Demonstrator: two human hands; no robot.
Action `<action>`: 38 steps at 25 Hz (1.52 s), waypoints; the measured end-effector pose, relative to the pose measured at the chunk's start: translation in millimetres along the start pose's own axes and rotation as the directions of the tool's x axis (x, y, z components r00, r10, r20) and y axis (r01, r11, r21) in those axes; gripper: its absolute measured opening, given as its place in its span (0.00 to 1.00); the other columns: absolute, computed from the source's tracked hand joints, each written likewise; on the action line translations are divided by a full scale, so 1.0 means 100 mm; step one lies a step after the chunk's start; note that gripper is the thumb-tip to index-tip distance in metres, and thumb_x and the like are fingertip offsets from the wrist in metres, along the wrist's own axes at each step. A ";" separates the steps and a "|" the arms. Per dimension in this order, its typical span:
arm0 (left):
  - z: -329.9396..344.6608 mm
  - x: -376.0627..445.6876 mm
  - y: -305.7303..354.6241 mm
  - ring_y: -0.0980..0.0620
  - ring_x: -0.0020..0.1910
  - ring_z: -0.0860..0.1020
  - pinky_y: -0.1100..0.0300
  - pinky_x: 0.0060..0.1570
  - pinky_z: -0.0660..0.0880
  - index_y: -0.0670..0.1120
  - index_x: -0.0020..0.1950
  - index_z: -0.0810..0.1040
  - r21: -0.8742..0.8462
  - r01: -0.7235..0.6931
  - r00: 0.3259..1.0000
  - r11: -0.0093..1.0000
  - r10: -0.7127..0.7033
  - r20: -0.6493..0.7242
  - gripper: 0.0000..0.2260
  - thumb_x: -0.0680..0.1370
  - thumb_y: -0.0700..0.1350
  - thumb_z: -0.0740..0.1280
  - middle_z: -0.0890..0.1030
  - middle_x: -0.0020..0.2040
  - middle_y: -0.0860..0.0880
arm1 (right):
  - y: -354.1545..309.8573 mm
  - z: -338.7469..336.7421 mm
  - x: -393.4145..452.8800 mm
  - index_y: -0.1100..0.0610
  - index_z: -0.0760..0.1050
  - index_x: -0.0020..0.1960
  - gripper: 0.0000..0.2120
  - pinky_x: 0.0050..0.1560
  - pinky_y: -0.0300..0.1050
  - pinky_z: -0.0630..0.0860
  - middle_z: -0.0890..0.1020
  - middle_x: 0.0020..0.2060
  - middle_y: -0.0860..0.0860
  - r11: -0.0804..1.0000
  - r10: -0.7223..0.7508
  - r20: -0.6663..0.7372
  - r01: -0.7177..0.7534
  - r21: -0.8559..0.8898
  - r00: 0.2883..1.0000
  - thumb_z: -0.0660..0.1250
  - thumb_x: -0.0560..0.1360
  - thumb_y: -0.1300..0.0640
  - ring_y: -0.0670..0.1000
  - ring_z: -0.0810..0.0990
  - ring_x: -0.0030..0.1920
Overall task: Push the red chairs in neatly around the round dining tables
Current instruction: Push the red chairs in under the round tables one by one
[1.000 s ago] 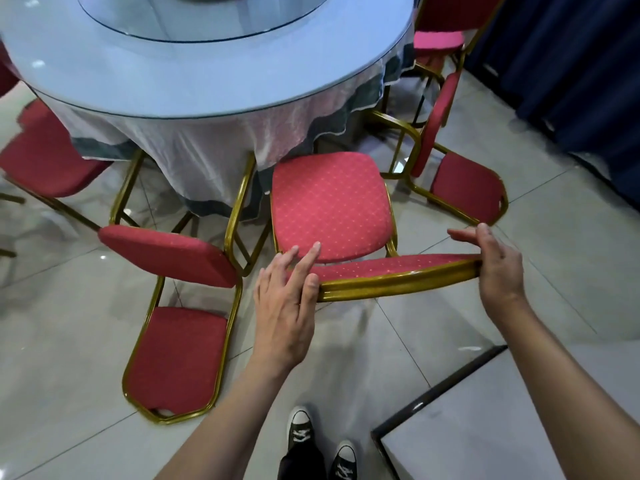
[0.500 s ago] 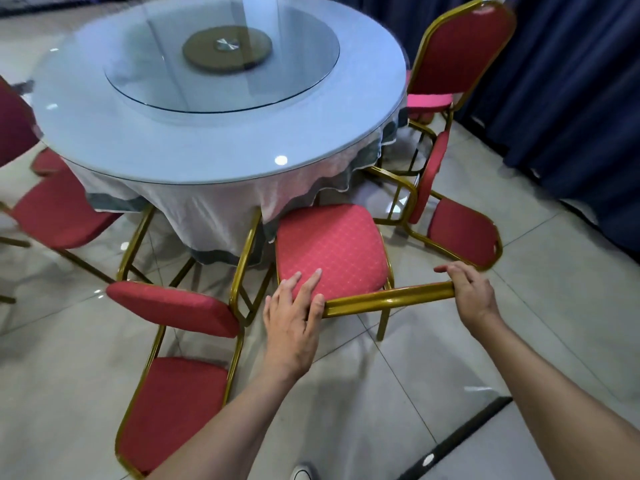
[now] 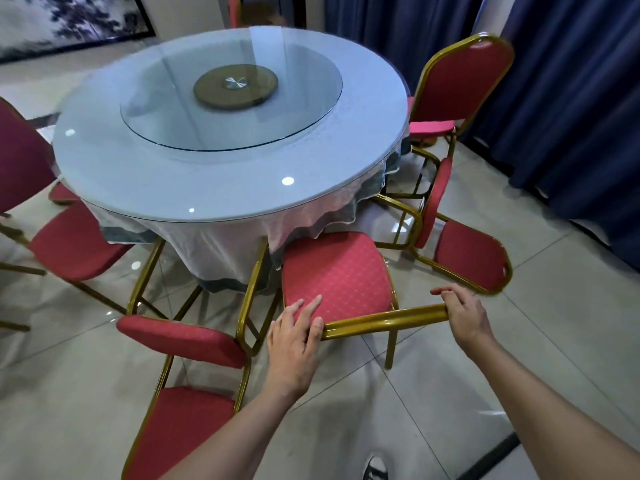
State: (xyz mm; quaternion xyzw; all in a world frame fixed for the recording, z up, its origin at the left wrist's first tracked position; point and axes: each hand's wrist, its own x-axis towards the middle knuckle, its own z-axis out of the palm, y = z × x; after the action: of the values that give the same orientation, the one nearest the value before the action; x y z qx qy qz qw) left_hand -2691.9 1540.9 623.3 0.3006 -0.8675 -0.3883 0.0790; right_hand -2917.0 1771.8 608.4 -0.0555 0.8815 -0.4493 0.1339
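I see pale glossy floor tiles and navy curtains at two o'clock. The round glass-topped table fills twelve o'clock. The red gold-framed chair sits at its near edge; my left hand lies flat-fingered on its backrest, right hand curls over it.

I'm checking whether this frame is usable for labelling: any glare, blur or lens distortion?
Head view: bright ceiling-light spots glare on the glass table top and the glossy floor tiles; wide-angle bending curves the curtain; the left-edge chair is smeared; both hands on the chair back rail stay sharp.
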 end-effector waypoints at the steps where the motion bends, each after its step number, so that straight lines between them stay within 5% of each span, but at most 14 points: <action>1: -0.01 0.02 0.01 0.58 0.75 0.61 0.45 0.76 0.55 0.68 0.75 0.63 -0.006 0.008 1.000 1.000 -0.008 -0.003 0.25 0.80 0.67 0.43 0.67 0.73 0.56 | -0.01 0.01 0.03 0.41 0.80 0.47 0.13 0.43 0.39 0.69 0.80 0.49 0.44 1.000 -0.004 0.012 0.004 0.002 1.000 0.58 0.82 0.49 0.41 0.75 0.49; 10: -0.06 0.08 0.15 0.54 0.67 0.71 0.47 0.69 0.66 0.56 0.77 0.68 -0.023 0.054 0.998 0.998 -0.054 0.011 0.28 0.81 0.61 0.46 0.74 0.66 0.53 | -0.01 -0.03 0.07 0.44 0.79 0.52 0.11 0.41 0.39 0.70 0.77 0.49 0.46 0.999 -0.034 0.095 0.031 0.028 0.995 0.59 0.83 0.53 0.44 0.76 0.49; 17: 0.17 0.13 0.38 0.56 0.60 0.72 0.51 0.65 0.67 0.53 0.78 0.67 -0.033 0.091 0.990 0.995 -0.094 -0.108 0.27 0.81 0.59 0.47 0.75 0.60 0.54 | -0.02 -0.14 0.41 0.47 0.79 0.59 0.11 0.51 0.48 0.74 0.75 0.50 0.43 0.994 -0.110 0.172 0.104 0.040 0.979 0.59 0.84 0.54 0.48 0.76 0.53; 28: 0.39 0.44 0.59 0.52 0.60 0.73 0.51 0.65 0.66 0.51 0.75 0.71 -0.077 0.145 0.950 0.986 -0.161 -0.267 0.28 0.80 0.58 0.47 0.76 0.58 0.52 | -0.24 -0.18 1.10 0.50 0.80 0.60 0.12 0.62 0.58 0.74 0.77 0.56 0.48 0.981 -0.183 0.328 0.195 -0.004 0.927 0.59 0.84 0.52 0.52 0.75 0.59; 33: 0.34 0.72 0.53 0.51 0.67 0.71 0.55 0.68 0.63 0.47 0.74 0.71 -0.019 0.134 0.950 0.991 -0.134 -0.280 0.27 0.81 0.55 0.46 0.74 0.65 0.54 | -0.39 -0.05 1.31 0.50 0.79 0.62 0.13 0.65 0.59 0.73 0.77 0.58 0.49 0.983 -0.172 0.341 0.185 -0.005 0.924 0.59 0.84 0.51 0.52 0.74 0.62; 38: 0.22 1.13 0.46 0.49 0.72 0.67 0.45 0.73 0.63 0.46 0.76 0.69 -0.050 0.157 0.944 0.986 -0.165 -0.287 0.29 0.80 0.56 0.46 0.72 0.71 0.48 | -0.63 0.15 1.63 0.49 0.78 0.62 0.13 0.65 0.59 0.73 0.76 0.58 0.49 0.982 -0.165 0.350 0.188 -0.031 0.922 0.57 0.84 0.51 0.52 0.73 0.62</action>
State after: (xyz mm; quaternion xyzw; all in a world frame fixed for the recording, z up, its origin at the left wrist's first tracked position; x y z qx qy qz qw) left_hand -2812.7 1512.6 630.0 0.4231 -0.8138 -0.3568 0.1773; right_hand -3070.7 1687.4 620.5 -0.2169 0.8496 -0.4145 0.2437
